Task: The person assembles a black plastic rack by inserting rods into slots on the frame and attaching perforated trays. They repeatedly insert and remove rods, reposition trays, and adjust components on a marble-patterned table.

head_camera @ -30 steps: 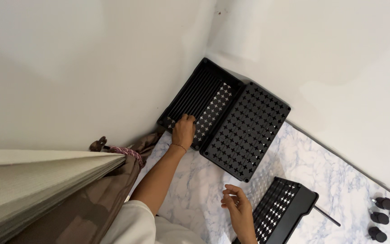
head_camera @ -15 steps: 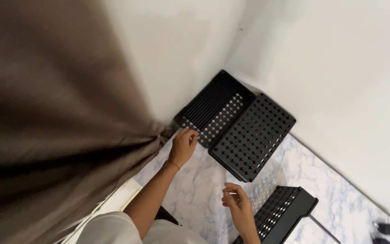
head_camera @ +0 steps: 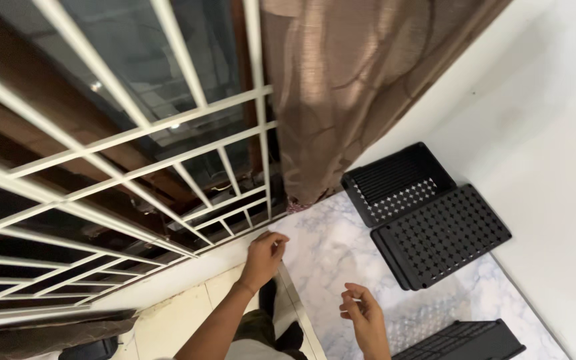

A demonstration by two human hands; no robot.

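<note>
Black perforated plastic trays sit untouched on the marble-patterned counter (head_camera: 328, 260): an open slatted basket (head_camera: 398, 181) at centre right with a flat holed lid (head_camera: 443, 235) touching it just below, and a third tray (head_camera: 465, 341) at the bottom edge. Neither hand carries anything, so as I judge it the handling of the trays is paused. The left hand (head_camera: 263, 257) rests at the counter's corner, its grip loosely curled and empty; the right hand (head_camera: 363, 308), fingers half bent around nothing, hovers between lid and third tray.

White window grille (head_camera: 135, 167) over dark glass, brown curtain (head_camera: 341, 87) hanging beside it, plain white wall (head_camera: 541, 120), marble-look tabletop (head_camera: 341, 253), pale tiled floor (head_camera: 175, 320) below.
</note>
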